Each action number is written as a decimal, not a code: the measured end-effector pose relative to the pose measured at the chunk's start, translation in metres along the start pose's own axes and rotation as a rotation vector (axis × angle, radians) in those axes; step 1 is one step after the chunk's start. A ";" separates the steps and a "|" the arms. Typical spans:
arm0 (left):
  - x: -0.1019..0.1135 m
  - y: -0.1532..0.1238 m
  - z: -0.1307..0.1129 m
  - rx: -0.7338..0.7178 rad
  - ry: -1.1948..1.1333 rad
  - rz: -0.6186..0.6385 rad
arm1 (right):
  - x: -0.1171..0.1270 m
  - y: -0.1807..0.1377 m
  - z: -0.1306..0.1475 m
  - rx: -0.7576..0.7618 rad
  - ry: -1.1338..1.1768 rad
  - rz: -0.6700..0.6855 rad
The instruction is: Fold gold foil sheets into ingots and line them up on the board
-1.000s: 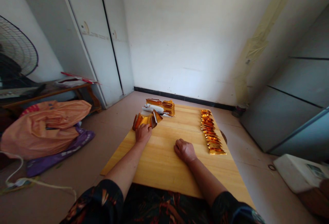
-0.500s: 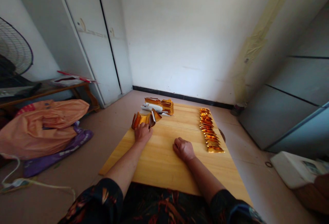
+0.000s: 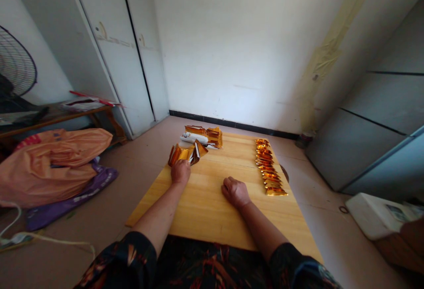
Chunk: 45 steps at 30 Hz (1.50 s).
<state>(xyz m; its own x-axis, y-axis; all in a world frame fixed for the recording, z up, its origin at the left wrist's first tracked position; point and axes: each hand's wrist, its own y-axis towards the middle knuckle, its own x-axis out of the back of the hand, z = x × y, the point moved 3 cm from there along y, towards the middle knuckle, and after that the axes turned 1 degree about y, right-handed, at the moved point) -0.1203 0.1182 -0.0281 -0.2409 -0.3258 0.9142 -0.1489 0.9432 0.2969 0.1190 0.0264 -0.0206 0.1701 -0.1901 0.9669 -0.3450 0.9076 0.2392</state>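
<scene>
My left hand is closed at the near edge of a pile of gold foil wrappers on the table's left side, its fingers curled against the foil. The fingertips are hidden. Close to the table's middle, my right hand rests as a fist, with nothing showing in it. Behind the first pile lie more folded gold wrappers and a white packet. Along the right side runs a row of shiny gold packets, overlapping one another, apart from my right hand.
The wooden table stands before a white wall. To the left are a fan, an orange bag, a purple bag and a cable on the floor. A white box sits at the lower right.
My left hand has drawn back slightly toward me, and its fingers have curled in from lying over the foil. The right fist stays in place. The view has shifted a little.
</scene>
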 end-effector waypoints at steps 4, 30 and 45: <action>0.004 -0.001 -0.001 0.016 -0.019 -0.007 | 0.000 0.000 0.000 0.000 -0.002 -0.004; 0.016 -0.010 -0.007 0.106 -0.192 -0.037 | -0.003 0.000 -0.002 0.004 0.002 -0.026; 0.028 -0.074 -0.081 -0.432 -0.504 -0.160 | 0.012 0.013 0.009 -0.227 1.046 -0.119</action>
<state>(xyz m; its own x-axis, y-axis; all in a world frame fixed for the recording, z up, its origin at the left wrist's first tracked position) -0.0385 0.0449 -0.0025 -0.6807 -0.3550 0.6408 0.1509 0.7880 0.5969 0.1086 0.0330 -0.0053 0.9335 0.0349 0.3569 -0.1130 0.9731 0.2005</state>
